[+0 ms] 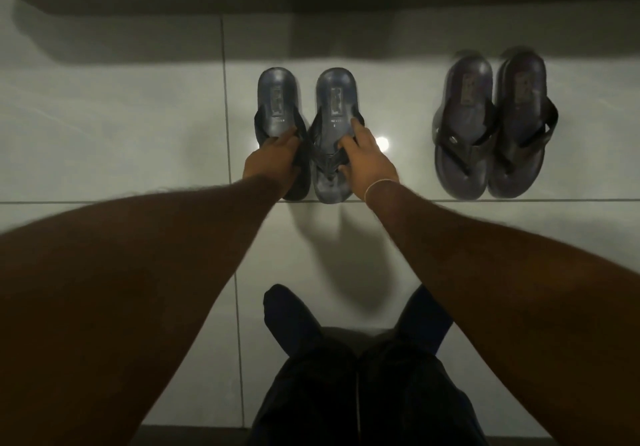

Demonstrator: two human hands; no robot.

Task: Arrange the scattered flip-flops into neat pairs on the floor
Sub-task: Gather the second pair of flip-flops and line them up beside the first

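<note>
No print is legible: the footbed labels on the flip-flops under the hands are too blurred.

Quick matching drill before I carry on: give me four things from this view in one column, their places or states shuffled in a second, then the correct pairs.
Things:
1. left hand
2. right hand
3. brown pair
4. thin band

Places or states:
A. lying untouched, far right
B. around the right wrist
C. on the darker flip-flop
D. on the grey-blue flip-flop

Pairs: 1-C, 2-D, 3-A, 4-B
</note>
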